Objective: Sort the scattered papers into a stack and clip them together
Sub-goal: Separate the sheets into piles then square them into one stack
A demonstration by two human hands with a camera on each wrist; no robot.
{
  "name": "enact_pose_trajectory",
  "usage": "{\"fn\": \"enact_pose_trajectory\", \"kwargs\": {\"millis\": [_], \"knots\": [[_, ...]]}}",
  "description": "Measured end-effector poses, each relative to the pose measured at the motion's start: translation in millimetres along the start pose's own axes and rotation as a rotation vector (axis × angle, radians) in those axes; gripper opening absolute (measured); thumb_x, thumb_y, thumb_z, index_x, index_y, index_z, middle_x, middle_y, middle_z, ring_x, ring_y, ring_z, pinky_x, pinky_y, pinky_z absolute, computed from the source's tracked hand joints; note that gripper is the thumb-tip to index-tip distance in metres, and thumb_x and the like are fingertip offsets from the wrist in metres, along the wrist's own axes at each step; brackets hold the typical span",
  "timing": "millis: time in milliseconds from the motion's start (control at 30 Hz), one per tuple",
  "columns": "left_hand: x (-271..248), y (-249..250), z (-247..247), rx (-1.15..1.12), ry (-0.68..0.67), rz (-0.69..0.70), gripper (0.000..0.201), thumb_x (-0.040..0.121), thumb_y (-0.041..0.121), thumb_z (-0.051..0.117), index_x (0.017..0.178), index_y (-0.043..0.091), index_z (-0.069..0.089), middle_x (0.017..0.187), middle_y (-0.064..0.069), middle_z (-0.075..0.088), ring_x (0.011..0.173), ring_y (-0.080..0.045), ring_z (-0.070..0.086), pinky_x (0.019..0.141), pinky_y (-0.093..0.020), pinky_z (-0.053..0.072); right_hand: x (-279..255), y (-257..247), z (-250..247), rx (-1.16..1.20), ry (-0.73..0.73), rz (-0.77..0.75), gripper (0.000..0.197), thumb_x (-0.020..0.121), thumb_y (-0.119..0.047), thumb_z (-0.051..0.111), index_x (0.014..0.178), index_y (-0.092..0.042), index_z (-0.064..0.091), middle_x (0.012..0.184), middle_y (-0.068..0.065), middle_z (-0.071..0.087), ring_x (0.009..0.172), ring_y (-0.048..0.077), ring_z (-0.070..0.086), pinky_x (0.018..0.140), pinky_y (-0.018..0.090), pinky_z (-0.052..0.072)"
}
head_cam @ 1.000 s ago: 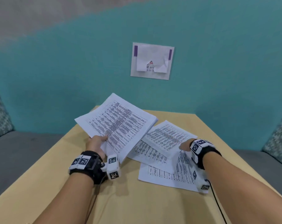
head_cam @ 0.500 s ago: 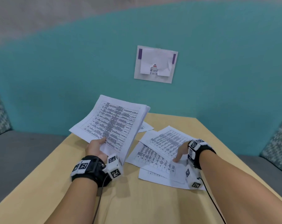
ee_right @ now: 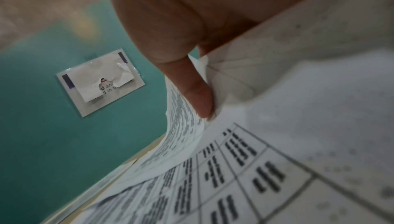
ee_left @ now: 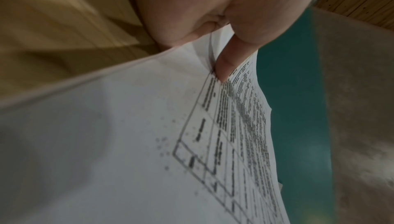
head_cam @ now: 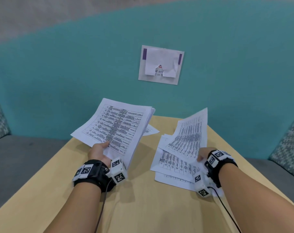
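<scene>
Left hand point(head_cam: 99, 153) clenched on the near edge of the gathered stack point(head_cam: 116, 130), thumb point(ee_left: 226, 64) on top and fingers beneath; stack raised clear of the desk point(head_cam: 143, 207) and tilted up toward the wall, probably to leave its face free for the next page. Right hand point(head_cam: 202, 155) pinching a single sheet point(head_cam: 188, 137) by its near corner, thumb point(ee_right: 198, 96) pressed on the printed face, far edge lifted, near edge close over the loose papers point(head_cam: 173, 167) beneath. Loose papers overlapping on the desk just under and left of the right hand; one more page point(head_cam: 150, 130) lying behind the stack. Lifted sheet well apart from the stack, to its right. No clip visible.
</scene>
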State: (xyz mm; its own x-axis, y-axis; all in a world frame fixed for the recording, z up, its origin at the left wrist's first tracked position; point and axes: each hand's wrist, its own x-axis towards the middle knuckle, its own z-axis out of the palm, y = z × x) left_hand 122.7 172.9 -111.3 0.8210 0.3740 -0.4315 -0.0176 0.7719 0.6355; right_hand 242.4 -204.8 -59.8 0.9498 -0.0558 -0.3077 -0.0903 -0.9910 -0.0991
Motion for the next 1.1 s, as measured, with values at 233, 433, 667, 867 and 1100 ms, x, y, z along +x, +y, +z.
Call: {"fn": "enact_pose_trajectory", "kwargs": {"millis": [233, 433, 667, 867, 1100], "knots": [[-4.4, -2.0, 1.2, -0.002, -0.029, 0.004, 0.047, 0.086, 0.005, 0.064, 0.133, 0.001, 0.057, 0.121, -0.023, 0.072, 0.106, -0.047, 0.071, 0.094, -0.068, 0.050, -3.3, 9.8, -9.6, 0.537, 0.118, 0.105, 0.045, 0.104, -0.022, 0.054, 0.135, 0.011, 0.051, 0.138, 0.020, 0.058, 0.134, 0.041, 0.050, 0.095, 0.035, 0.045], [-13.0, 0.5, 2.2, 0.009, -0.067, -0.021, 0.043, 0.094, 0.014, 0.061, 0.135, 0.001, 0.059, 0.124, -0.021, 0.071, 0.112, -0.044, 0.069, 0.085, -0.058, 0.057, 63.1, -22.3, 2.2, 1.364, -0.042, 0.138, 0.126, 0.065, -0.031, 0.094, 0.160, -0.016, 0.012, 0.162, 0.020, 0.029, 0.139, 0.047, 0.042, 0.109, 0.068, 0.032], [-26.2, 5.1, 6.7, -0.035, -0.134, -0.024, 0.029, 0.103, 0.023, 0.053, 0.120, 0.003, 0.064, 0.105, -0.018, 0.074, 0.094, -0.036, 0.068, 0.079, -0.053, 0.052, 111.6, -132.8, 11.7, 1.473, -0.130, -0.013, 0.079, 0.064, -0.034, 0.082, 0.131, -0.009, 0.049, 0.131, 0.017, 0.060, 0.113, 0.046, 0.065, 0.098, 0.063, 0.046], [-33.2, 7.9, 6.0, -0.081, -0.150, -0.035, 0.029, 0.101, 0.025, 0.055, 0.112, 0.002, 0.068, 0.093, -0.021, 0.078, 0.094, -0.040, 0.068, 0.083, -0.054, 0.051, 129.6, -193.5, 11.6, 1.495, -0.212, -0.035, 0.081, 0.075, -0.032, 0.073, 0.146, -0.006, 0.043, 0.118, 0.026, 0.068, 0.111, 0.044, 0.068, 0.103, 0.057, 0.046], [-29.0, 9.4, 9.9, -0.099, -0.128, -0.042, 0.030, 0.101, 0.023, 0.055, 0.122, 0.004, 0.065, 0.092, -0.019, 0.078, 0.092, -0.037, 0.070, 0.074, -0.053, 0.051, 101.6, -201.1, 9.9, 1.197, -0.170, 0.005, 0.042, 0.080, -0.036, 0.068, 0.111, -0.009, 0.066, 0.085, 0.011, 0.076, 0.095, 0.033, 0.073, 0.100, 0.050, 0.053]]}}
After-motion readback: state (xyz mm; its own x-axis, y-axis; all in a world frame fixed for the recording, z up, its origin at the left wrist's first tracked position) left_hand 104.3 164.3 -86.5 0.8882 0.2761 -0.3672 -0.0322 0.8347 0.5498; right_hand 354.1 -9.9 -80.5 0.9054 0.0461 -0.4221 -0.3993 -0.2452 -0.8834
